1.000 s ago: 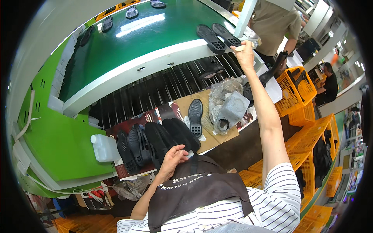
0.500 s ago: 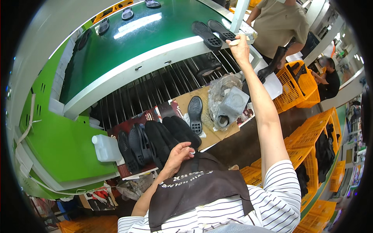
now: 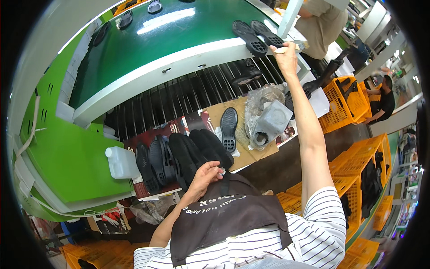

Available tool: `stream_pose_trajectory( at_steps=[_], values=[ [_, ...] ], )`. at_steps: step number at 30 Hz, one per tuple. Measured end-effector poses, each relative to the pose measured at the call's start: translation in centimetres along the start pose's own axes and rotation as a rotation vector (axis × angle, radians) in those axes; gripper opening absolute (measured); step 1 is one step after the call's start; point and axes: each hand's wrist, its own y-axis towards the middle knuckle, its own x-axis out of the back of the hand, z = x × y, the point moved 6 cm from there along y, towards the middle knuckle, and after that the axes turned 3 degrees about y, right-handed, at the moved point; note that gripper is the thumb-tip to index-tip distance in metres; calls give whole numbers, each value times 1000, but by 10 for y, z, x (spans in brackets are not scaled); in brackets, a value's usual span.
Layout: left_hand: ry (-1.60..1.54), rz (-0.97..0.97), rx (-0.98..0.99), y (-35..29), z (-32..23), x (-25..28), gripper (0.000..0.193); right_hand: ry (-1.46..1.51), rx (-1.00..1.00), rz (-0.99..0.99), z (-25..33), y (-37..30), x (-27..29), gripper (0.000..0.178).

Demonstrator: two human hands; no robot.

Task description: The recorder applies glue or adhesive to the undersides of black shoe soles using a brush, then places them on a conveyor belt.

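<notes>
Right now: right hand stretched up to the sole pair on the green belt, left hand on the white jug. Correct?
Not quite. In the head view the left hand rests on the black soles stacked by the apron, apart from the white jug. The right hand does reach the sole pair on the belt.

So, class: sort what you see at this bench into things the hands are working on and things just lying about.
In hand:
right hand
brush
soles on the belt
left hand
row of black soles

Lying about:
white jug
plastic-wrapped tin
yellow crates
</notes>
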Motion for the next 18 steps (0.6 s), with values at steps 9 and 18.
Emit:
stream_pose_trajectory(
  at_steps=[9, 18],
  values=[
    [169, -28, -90, 7, 1, 13, 35, 482, 199, 96, 44, -120, 36, 17],
    [1055, -234, -543, 9, -60, 1, 27, 777, -319, 523, 47, -292, 77, 26]
  ],
)
